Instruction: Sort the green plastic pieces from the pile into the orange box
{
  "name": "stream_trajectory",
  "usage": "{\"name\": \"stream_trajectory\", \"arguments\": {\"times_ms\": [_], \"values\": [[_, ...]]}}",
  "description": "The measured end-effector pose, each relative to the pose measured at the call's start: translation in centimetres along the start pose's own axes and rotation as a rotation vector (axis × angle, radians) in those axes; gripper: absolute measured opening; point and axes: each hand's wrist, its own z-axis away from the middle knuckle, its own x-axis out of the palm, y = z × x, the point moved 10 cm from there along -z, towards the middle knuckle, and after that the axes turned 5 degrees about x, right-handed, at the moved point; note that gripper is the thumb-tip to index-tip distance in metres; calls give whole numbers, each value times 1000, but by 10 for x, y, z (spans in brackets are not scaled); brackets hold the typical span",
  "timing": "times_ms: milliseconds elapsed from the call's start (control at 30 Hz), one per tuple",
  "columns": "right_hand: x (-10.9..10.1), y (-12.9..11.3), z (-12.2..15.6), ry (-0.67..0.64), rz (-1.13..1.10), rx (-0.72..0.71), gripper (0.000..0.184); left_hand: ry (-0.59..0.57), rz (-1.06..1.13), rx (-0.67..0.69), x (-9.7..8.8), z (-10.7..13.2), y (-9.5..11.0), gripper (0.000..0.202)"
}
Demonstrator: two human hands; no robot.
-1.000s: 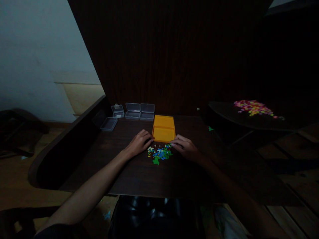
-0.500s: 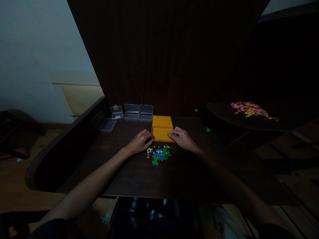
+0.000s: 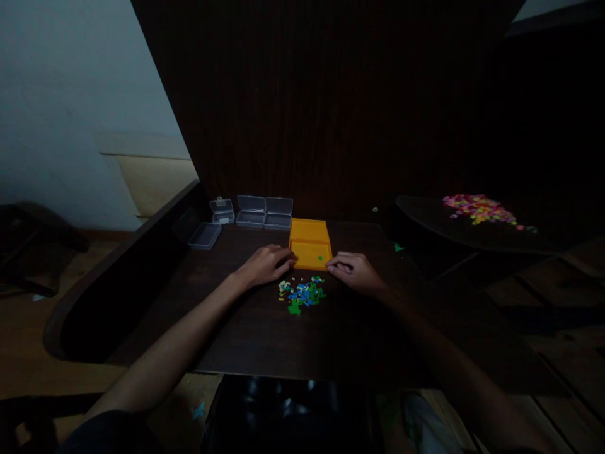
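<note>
An open orange box (image 3: 309, 243) lies on the dark wooden table (image 3: 265, 334), with one small green piece (image 3: 320, 258) inside its near half. A heap of tiny green, blue and yellow pieces (image 3: 301, 294) sits just in front of it. My left hand (image 3: 265, 265) rests curled on the table, its fingertips against the box's left near corner. At the box's right near corner lies my right hand (image 3: 352, 271), fingers drawn together beside the heap; in the dim light nothing shows in them.
Several clear plastic boxes (image 3: 265, 212) stand open at the table's far left, one more (image 3: 205, 235) near the left edge. A pile of pink and yellow pieces (image 3: 477, 208) lies on a dark round surface to the right. A dark wood panel rises behind.
My right hand went from the heap up to the orange box, then drew back to its near right corner. A small green piece now lies in the box. The left hand stayed put.
</note>
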Motion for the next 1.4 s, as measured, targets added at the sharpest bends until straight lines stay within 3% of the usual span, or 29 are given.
{"name": "stream_trajectory", "arguments": {"times_ms": [67,233,533,733,967,1167,1400], "values": [[6,-3,10,-70,19,-1,21,6,65,-64,-2,8,-1,24],[24,-7,23,-182,149,-40,21,-113,84,-94,10,22,3,26],[27,-3,20,-178,84,25,18,-93,-18,-18,11,21,9,26],[14,3,14,-96,-30,146,23,-64,22,-14,12,19,13,24],[-4,12,4,114,-42,150,21,115,186,80,5,8,36,23],[-13,21,3,265,-105,161,24,43,188,143,14,3,54,31],[-15,17,2,274,-47,119,20,-51,117,184,28,4,64,47]]}}
